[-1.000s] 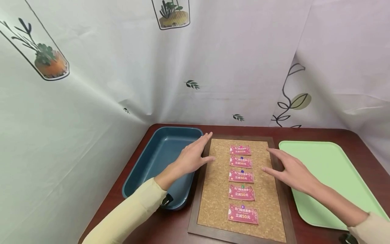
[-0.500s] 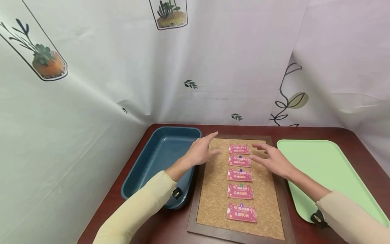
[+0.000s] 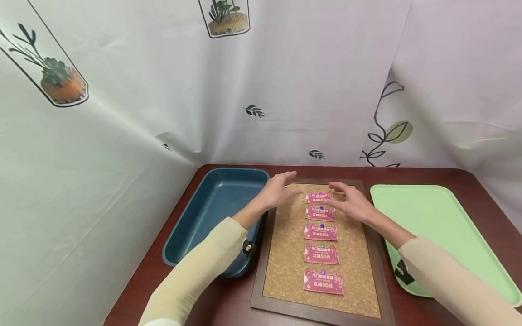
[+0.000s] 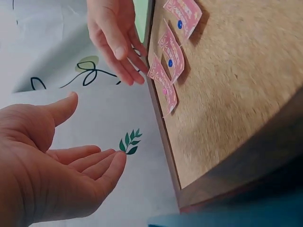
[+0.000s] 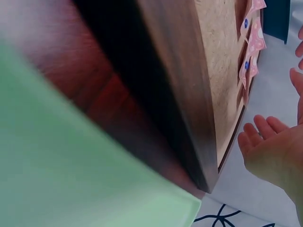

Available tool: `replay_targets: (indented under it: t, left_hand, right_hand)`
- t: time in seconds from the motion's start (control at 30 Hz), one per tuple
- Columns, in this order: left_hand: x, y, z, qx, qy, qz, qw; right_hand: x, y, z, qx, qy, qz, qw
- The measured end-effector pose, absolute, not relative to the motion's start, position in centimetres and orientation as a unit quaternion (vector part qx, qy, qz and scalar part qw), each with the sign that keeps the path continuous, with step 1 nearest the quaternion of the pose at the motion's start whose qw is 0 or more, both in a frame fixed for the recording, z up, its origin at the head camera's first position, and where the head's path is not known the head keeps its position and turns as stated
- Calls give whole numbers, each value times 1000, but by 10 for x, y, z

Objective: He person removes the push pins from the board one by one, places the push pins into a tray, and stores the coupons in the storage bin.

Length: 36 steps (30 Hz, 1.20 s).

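Observation:
Above the far left part of a wood-framed cork board (image 3: 285, 253) I see the left hand (image 3: 276, 192), its fingers relaxed and nothing in them. The right hand (image 3: 350, 203) hovers over the far end of the board from the right, fingers loosely bent and holding nothing. Its thumb overlaps the farthest pink coupons in the head view. Several pink paper coupons (image 3: 321, 254) run in a column down the cork, each with a coloured push pin (image 3: 323, 272) at its top edge. Slightly curled coupons (image 4: 173, 52) stand out from the cork in the left wrist view.
A deep blue tray (image 3: 195, 217) stands left of the board, and a flat light green tray (image 3: 432, 226) lies on its right. Both rest on a dark red-brown table (image 3: 326, 172). Behind it hangs a pale printed curtain (image 3: 310, 81).
Both hands have come closer together over the far end of the board, the left moving right and the right moving left. Coupons and trays stay in place.

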State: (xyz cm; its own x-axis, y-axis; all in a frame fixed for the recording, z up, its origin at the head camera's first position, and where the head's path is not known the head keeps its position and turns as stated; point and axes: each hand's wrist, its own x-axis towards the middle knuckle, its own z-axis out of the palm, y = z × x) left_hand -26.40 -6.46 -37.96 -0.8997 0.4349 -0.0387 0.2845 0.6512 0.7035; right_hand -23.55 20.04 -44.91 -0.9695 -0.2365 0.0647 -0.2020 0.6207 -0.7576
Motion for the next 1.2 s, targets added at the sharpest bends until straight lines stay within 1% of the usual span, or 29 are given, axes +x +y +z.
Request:
replay_targets:
  t: [0.23,0.47,0.63,0.9,1.2]
  left_hand:
    - [-271,-52,-387,152,884,425,125]
    - [-277,-42,-397,121,880,441,130]
    - [-280,-37,-407,95,878,447,141]
    - [-288,-34,-423,72,891,432,122]
    - [-294,-33,-437,90,894,422,117]
  right_hand:
    - [-252,195,-449,-122,898,-421,30]
    - [-264,194,-450,-123,897,-422,46]
    - [-270,192,-454,-112,903,-413,41]
    - [-276,189,-456,-86,905,-415,42]
    - [-281,187,-459,-71,905,-417,52]
